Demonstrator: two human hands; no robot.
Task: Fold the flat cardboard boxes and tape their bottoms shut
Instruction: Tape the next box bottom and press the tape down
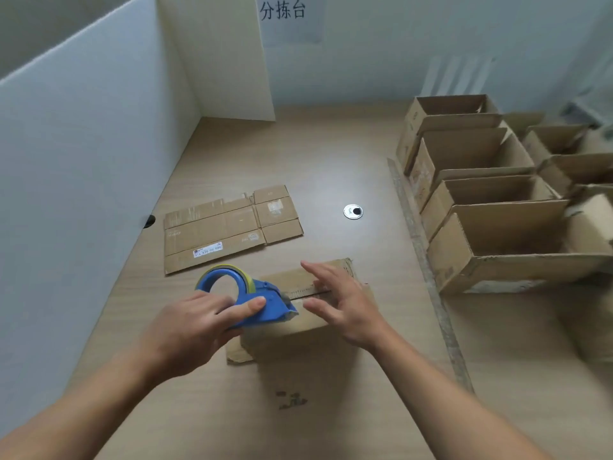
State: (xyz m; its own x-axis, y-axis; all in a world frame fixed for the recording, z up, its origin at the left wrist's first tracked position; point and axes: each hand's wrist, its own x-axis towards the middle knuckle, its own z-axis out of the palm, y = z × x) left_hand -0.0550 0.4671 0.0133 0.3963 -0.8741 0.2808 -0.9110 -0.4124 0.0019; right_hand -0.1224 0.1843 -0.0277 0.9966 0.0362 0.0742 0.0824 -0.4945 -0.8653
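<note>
Two hands over box [298, 330] on tabletop [325, 161]: left hand [195, 327] grips blue tape dispenser [245, 297] at seam; right hand [341, 303] spread, fingers straight.

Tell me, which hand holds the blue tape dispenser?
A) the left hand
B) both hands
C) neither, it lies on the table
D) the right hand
A: the left hand grips the blue tape dispenser on the folded box, while the right hand is spread open over the box.
</note>
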